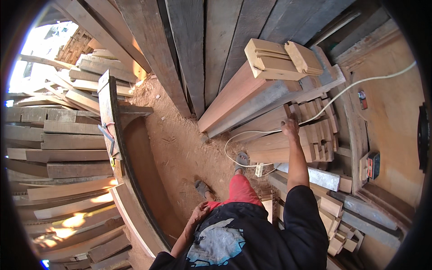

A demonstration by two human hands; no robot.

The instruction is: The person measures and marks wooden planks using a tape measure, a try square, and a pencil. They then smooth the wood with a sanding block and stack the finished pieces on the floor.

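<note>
My right arm reaches forward to the right, with my right hand (291, 126) closed around a cream-white cable (355, 85) above the stacked shaped wooden pieces (310, 146). From that hand the cable runs up to the right, and its other side loops down beside my foot to a white socket block (259, 169). My left hand (200, 212) hangs by my red shorts (239, 191), its fingers loosely spread and holding nothing. Ahead of my right hand, two pale grooved wood blocks (275, 60) lie on top of thick reddish and grey beams (243, 96).
Tall planks (186, 54) lean ahead of me. On the left stands a long wooden bench (118, 130) with a small blue-handled tool (108, 132), and stacked boards (74, 155) lie beyond. A plywood surface (391, 85) at right carries a black-and-orange device (373, 165). Sawdust covers the floor (173, 155).
</note>
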